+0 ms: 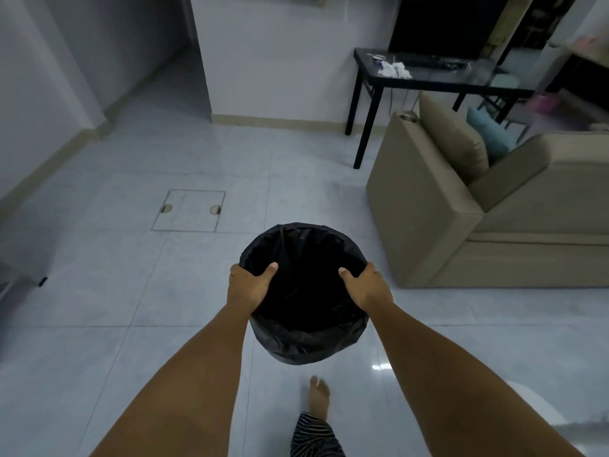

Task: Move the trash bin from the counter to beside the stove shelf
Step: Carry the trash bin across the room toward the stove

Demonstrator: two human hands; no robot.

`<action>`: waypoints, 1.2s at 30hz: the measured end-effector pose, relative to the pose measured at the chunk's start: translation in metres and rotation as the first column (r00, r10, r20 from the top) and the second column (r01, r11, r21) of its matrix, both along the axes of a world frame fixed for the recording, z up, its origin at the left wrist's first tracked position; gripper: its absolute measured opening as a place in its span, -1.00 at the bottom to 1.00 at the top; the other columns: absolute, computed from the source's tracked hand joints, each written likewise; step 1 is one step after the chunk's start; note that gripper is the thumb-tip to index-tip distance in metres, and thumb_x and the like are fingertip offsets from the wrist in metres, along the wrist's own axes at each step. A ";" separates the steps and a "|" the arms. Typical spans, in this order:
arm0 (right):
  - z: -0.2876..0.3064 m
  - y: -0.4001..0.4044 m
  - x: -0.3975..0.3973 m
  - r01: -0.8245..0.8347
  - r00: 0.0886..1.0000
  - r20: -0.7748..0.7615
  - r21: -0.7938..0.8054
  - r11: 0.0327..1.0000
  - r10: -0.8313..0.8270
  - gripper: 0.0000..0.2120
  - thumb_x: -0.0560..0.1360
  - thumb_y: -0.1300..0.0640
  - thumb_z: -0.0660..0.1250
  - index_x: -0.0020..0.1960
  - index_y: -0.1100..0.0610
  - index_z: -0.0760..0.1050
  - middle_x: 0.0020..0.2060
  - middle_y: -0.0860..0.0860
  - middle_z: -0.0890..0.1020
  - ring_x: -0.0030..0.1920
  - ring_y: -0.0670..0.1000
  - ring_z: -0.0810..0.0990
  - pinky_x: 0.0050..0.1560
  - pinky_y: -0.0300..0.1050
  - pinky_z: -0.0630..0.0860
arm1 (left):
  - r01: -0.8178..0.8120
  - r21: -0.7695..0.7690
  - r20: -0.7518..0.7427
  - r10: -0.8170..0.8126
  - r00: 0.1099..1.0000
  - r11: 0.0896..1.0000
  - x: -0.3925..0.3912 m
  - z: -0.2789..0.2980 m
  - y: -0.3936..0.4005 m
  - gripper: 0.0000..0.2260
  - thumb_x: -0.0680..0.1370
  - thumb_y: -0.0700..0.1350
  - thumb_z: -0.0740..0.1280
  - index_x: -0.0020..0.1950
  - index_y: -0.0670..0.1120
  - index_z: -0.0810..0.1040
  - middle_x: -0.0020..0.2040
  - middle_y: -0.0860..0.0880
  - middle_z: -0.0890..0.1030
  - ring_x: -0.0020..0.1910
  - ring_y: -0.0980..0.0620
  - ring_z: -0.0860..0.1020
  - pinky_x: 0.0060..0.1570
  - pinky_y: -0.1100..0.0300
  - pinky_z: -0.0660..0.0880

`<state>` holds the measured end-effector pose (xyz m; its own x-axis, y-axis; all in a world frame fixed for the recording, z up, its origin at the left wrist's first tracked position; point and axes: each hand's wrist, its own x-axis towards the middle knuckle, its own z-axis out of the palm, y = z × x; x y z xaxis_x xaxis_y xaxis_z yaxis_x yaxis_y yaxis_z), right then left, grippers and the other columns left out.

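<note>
The trash bin (304,338) is round and lined with a black plastic bag, and it hangs in the air above the tiled floor in front of me. My left hand (248,285) grips its left rim with the thumb inside. On the opposite rim my right hand (365,286) holds it the same way. The inside of the bin is dark, so its contents do not show. No counter or stove shelf is in view.
A beige sofa (478,206) stands close on the right. Behind it is a black table (438,82) with a dark screen. A floor hatch (188,211) lies ahead on the left, and a corridor (158,80) opens at the far left. My bare foot (318,399) is below the bin.
</note>
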<state>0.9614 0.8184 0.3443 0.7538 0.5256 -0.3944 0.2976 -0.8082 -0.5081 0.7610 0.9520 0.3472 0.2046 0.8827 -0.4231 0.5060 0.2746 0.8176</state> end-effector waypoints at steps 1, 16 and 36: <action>-0.002 0.014 0.015 -0.009 1.000 0.000 -0.001 1.000 0.009 -0.15 0.51 -0.36 0.14 0.59 0.16 0.06 0.49 0.20 0.33 0.41 0.29 0.41 0.37 0.20 0.41 | -0.006 -0.004 0.003 0.006 1.000 1.000 0.014 -0.003 0.012 -0.14 0.42 0.22 0.45 0.49 -0.26 0.20 0.40 -0.23 0.44 0.35 -0.26 0.47 0.32 -0.07 0.44; 0.020 0.245 0.199 -0.224 0.975 0.018 0.004 0.975 0.224 -0.15 0.53 -0.34 0.16 0.60 0.17 0.03 0.50 0.20 0.32 0.43 0.30 0.38 0.38 0.23 0.40 | -0.168 -0.052 0.043 0.170 0.984 0.984 0.165 0.002 0.202 -0.09 0.32 0.29 0.46 0.46 -0.23 0.28 0.36 -0.21 0.50 0.31 -0.24 0.52 0.30 -0.11 0.47; 0.019 0.630 0.234 -0.512 0.858 0.047 0.010 0.859 0.511 -0.16 0.54 -0.32 0.15 0.61 0.18 0.00 0.49 0.22 0.32 0.44 0.29 0.37 0.39 0.19 0.37 | -0.488 -0.019 0.041 0.489 0.871 0.872 0.192 0.005 0.512 -0.12 0.40 0.20 0.48 0.49 -0.28 0.21 0.41 -0.23 0.44 0.37 -0.25 0.46 0.34 -0.06 0.42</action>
<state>1.1959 1.4479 0.3636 0.3915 0.8498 -0.3531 0.6874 -0.5251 -0.5018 0.9526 1.4639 0.3524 -0.2337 0.8715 -0.4311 0.2700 0.4841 0.8323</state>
